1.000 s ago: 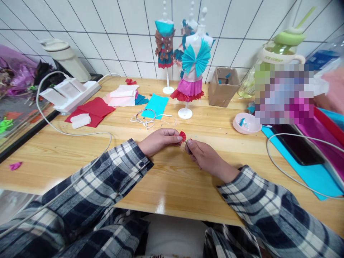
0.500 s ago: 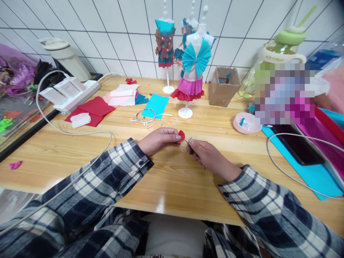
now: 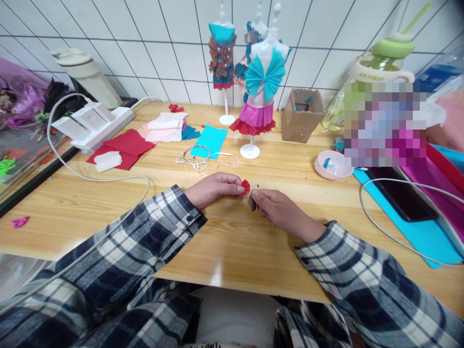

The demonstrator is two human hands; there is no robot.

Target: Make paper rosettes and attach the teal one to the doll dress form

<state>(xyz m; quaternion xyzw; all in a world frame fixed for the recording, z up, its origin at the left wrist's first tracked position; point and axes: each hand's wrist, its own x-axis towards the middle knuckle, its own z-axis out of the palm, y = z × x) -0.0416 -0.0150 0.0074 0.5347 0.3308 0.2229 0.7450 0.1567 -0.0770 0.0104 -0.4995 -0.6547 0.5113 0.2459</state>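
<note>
Over the middle of the table, my left hand (image 3: pixel 221 187) pinches a small red pleated paper fan (image 3: pixel 245 186) between thumb and fingers. Close by on its right, my right hand (image 3: pixel 277 205) is closed round a thin dark pointed tool (image 3: pixel 250 194). Its tip reaches the lower edge of the fan; whether it touches is too small to tell. Most of the tool is hidden in my fingers, so its kind cannot be made out. Tiny red and blue scraps lie beside my right thumb.
Behind my hands stands a dress form (image 3: pixel 263 92) with a blue pleated bow and a pink skirt. A coiled cord (image 3: pixel 196 154) lies near a blue sheet (image 3: pixel 213 135). A cardboard box (image 3: pixel 302 118), a pink bowl (image 3: pixel 328 169) and a phone (image 3: pixel 402 198) are rightward; a power strip (image 3: pixel 97 128) is left.
My right hand has moved slightly left, bringing the tool closer to the red fan. My left hand keeps its hold, nearly still.
</note>
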